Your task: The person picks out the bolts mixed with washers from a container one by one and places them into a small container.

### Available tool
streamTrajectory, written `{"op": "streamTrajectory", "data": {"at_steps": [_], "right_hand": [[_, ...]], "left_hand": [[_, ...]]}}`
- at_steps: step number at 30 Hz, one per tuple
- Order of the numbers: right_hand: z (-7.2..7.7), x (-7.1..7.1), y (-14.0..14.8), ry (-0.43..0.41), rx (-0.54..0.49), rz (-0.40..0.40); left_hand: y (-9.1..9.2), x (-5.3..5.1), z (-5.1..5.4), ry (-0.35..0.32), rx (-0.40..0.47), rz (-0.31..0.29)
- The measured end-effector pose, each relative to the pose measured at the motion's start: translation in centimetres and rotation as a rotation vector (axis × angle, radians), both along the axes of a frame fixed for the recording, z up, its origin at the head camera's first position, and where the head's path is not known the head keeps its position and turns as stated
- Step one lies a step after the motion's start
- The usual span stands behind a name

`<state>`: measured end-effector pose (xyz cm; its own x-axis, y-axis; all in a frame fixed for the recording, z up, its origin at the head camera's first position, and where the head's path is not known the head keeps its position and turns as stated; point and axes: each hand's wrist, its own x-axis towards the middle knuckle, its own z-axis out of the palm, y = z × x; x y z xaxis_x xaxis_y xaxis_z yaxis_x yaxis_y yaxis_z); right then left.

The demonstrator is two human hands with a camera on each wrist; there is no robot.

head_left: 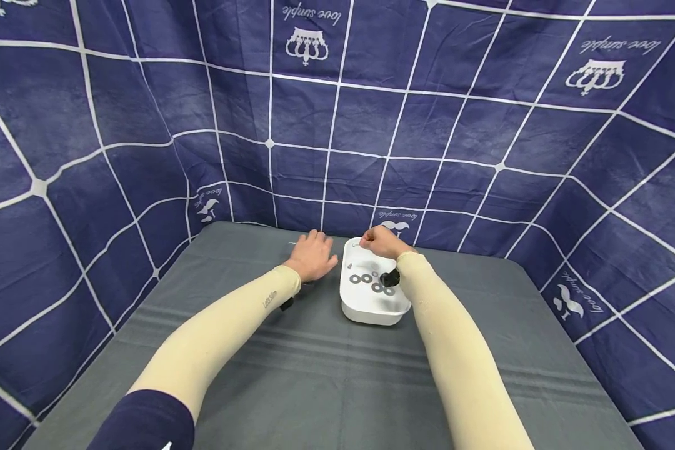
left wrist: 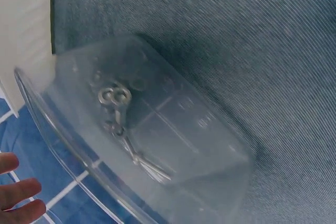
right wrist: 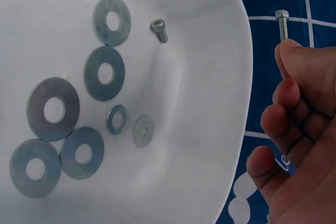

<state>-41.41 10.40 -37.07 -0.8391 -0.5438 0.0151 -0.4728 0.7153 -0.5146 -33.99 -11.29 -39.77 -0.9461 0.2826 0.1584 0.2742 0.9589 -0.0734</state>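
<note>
My right hand pinches a socket-head screw between thumb and forefinger, head outward. In the head view this hand is above the far end of the white tray. Several flat washers of different sizes lie in the tray beside a short socket-head screw. My left hand is left of the tray, its fingers spread and holding nothing visible. Near those fingers, a clear plastic container holds several metal screws and ring-shaped pieces.
Grey cloth covers the table. A dark blue curtain with white lines stands behind the tray and along both sides. The clear container sits close to the tray's wall on the left.
</note>
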Motion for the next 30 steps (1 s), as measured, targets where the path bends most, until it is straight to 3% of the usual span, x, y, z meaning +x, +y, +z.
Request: {"op": "streamTrajectory", "data": {"at_steps": [18,30], "right_hand": [[0.8,0.4,-3.6,-0.014,-0.029,0.083],[1.1,0.4,-6.3,-0.004,-0.033,0.135]], "left_hand": [[-4.1,1.0,-0.4,0.008,0.025,0.06],[-6.0,1.7,0.2,-0.006,0.03,0.097]]}}
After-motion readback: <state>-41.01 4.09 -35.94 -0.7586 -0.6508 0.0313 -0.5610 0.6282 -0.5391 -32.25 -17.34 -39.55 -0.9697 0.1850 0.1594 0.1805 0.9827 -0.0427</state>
